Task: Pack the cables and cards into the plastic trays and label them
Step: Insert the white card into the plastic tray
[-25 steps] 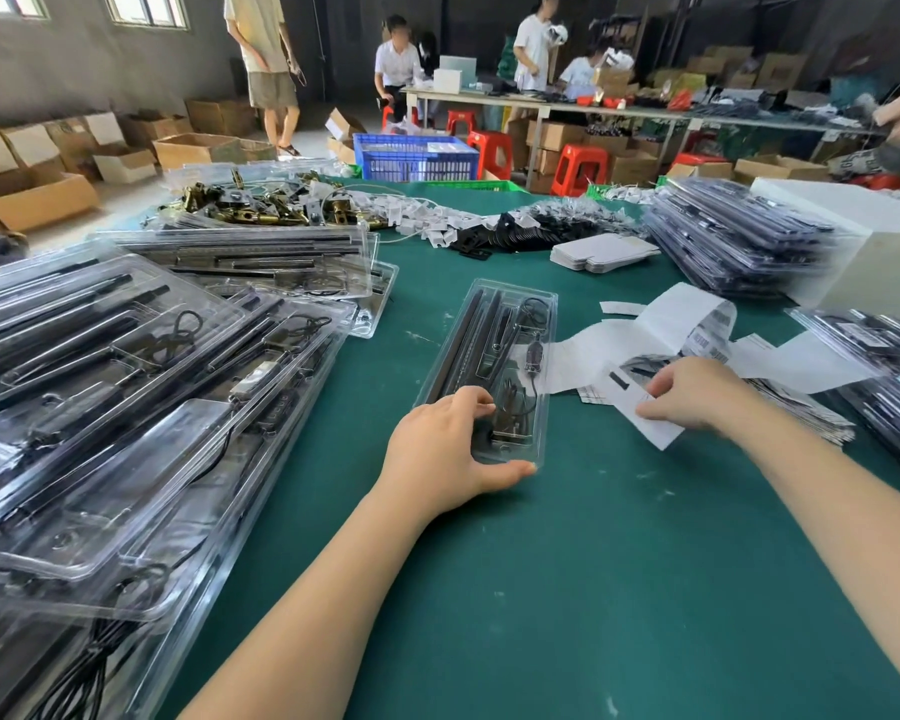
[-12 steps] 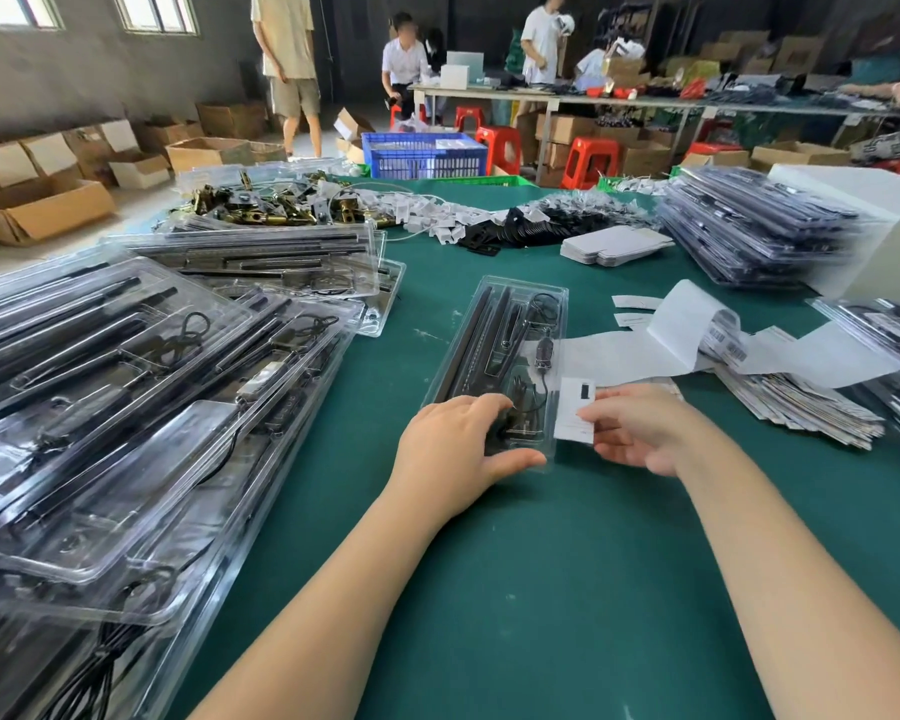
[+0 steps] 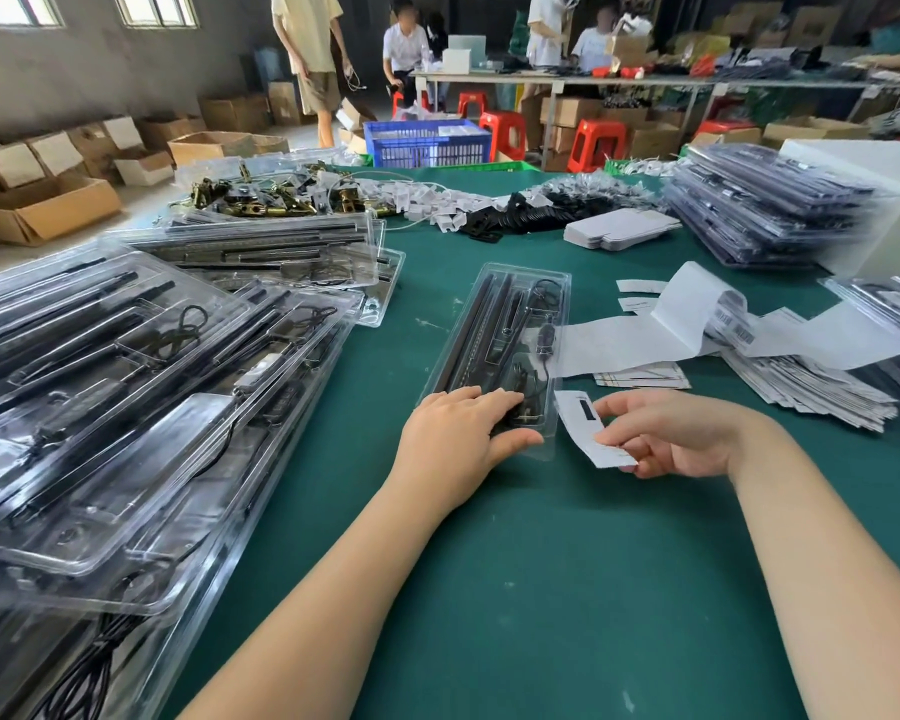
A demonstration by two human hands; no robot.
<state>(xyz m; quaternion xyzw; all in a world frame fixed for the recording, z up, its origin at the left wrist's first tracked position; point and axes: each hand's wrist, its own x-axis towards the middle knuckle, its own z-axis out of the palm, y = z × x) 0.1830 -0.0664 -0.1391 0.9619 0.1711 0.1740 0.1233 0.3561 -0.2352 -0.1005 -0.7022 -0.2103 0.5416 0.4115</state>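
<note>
the right hand [image 3: 676,439] pinches a white label [image 3: 588,433] between thumb and curled fingers, the label's upper edge bearing a small black mark and its left corner just beside the near right corner of the clear plastic tray [image 3: 500,345]; the left hand [image 3: 458,439] lies flat on the tray's near end, fingers nearly straight and pressing down, thumb stretched along the tray's front edge, holding nothing; the tray runs away from the person on the green table [image 3: 541,589] and holds long black strips and a coiled black cable under its clear lid; just right of it a curling strip of white label backing [image 3: 687,324] lies over a spread of printed cards [image 3: 811,387] (their print is too small to read); to the left, overlapping heaps of packed trays [image 3: 126,407] reach the table's edge; farther back on the right stands another stack of trays [image 3: 765,210], with a small pile of flat white cartons [image 3: 619,231] near it.
</note>
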